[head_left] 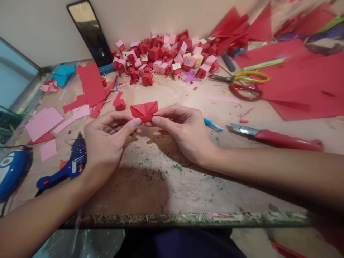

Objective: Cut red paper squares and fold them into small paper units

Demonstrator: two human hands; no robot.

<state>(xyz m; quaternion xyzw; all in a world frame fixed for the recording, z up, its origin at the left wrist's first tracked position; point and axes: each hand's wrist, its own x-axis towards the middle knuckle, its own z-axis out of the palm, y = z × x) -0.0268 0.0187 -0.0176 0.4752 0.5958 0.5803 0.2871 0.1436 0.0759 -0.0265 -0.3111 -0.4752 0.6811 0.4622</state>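
Observation:
A small folded piece of red paper, creased into triangles, is held up over the table between both hands. My left hand pinches its lower left corner between thumb and fingers. At the lower right corner, my right hand grips it the same way. Just behind the paper lies a little red folded paper piece. A blue pen-like tool pokes out beyond my right wrist. Close to my left forearm rests a blue glue gun.
Many red and pink paper cubes are heaped against the wall, beside a leaning phone. Scissors, a red-handled knife and red sheets lie right. Pink scraps and a blue object are left.

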